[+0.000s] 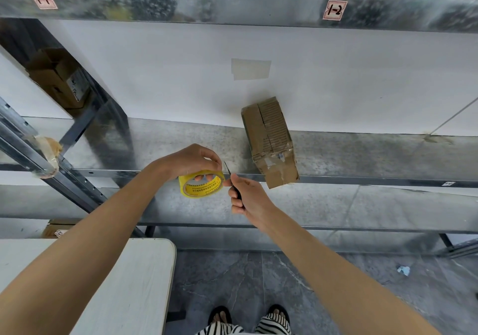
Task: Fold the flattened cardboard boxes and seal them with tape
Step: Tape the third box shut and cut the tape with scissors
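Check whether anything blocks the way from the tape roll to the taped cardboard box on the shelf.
Nothing visible does. The yellow tape roll in the left hand has only bare metal shelf between it and the cardboard box.

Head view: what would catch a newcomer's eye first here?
The yellow tape roll at centre, held by the left hand, stands out first, with the right hand beside it gripping a small dark blade pointed at the roll. Just right of them, a battered cardboard box sits on the metal shelf, overhanging its front edge.
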